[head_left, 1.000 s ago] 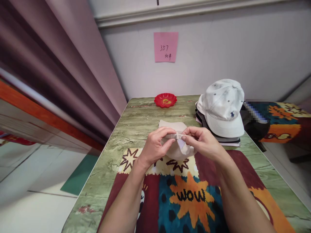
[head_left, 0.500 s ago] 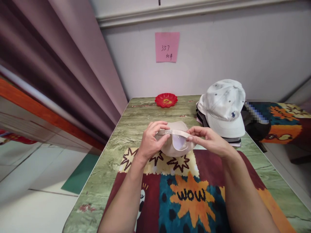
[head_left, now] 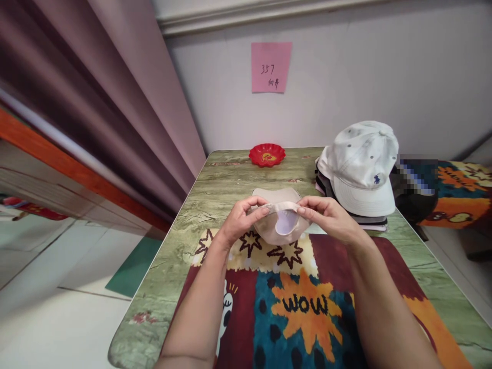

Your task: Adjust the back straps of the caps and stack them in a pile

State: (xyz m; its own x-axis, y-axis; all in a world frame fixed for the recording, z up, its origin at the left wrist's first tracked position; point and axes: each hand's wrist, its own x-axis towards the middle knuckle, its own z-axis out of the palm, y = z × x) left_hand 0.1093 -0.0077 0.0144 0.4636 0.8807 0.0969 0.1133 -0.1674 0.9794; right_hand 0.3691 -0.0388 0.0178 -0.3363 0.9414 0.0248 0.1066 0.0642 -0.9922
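Observation:
A beige baseball cap rests at the far edge of the patterned mat, its back opening facing me and its brim pointing away. My left hand pinches the left part of the cap's back strap between thumb and fingers. On the other side, my right hand grips the strap's right end the same way. Through the opening beneath the strap a pale lavender inside shows. The strap's fastening is partly covered by my left fingers.
A stack of caps stands at the right, topped by a white cap with a small navy emblem. Toward the back lies a red scalloped dish. The colourful mat covers the near part of the green wood-patterned table.
Both hands have come slightly closer together on the strap, my left fingers shifting along it. The whole view has turned a little, moving the table and stack slightly rightward.

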